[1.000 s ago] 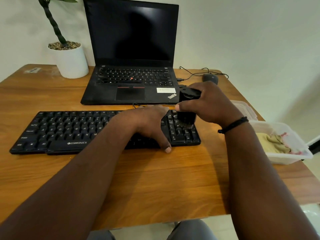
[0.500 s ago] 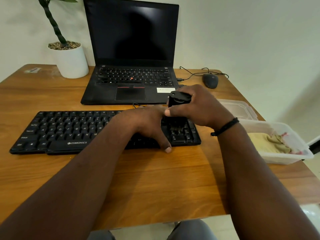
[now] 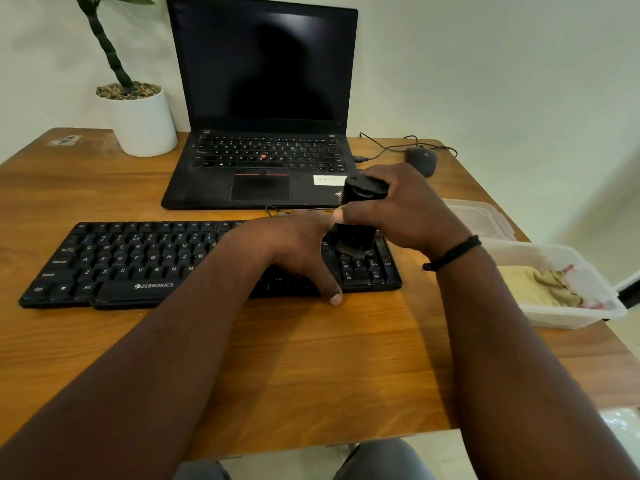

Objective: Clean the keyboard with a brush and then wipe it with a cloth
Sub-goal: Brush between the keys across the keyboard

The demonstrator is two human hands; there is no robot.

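— Wooden desk (image 3: 311, 358) under you, white wall behind; from the left, what do you have?

— A potted plant (image 3: 136, 116) at the back left, then an open laptop (image 3: 263, 133), its screen dark. Your keyboard (image 3: 138, 261) lies flat in front of it, near the desk's front edge: black, white letters, a maker's name below the space bar.

— And your hands?

— Your left hand (image 3: 294, 251) rests on the right half of the keys, fingers spread and relaxed, thumb over the front edge onto the wood. Your right hand (image 3: 405, 209) is curled round a black brush (image 3: 356, 220), held upright with its bristles on the number pad.

— What could go wrong?

— Press too hard and a key cap may pop off or the bristles splay and skip the gaps. If your left hand slackens, the keyboard could slide on the wood. It also covers keys you've yet to brush, so those could be missed.

— The cloth?

— A yellowish cloth (image 3: 543, 285) sits in a clear tub (image 3: 571, 317) at the desk's right edge, well apart from the keyboard; a mouse (image 3: 420, 161) lies behind your right hand.
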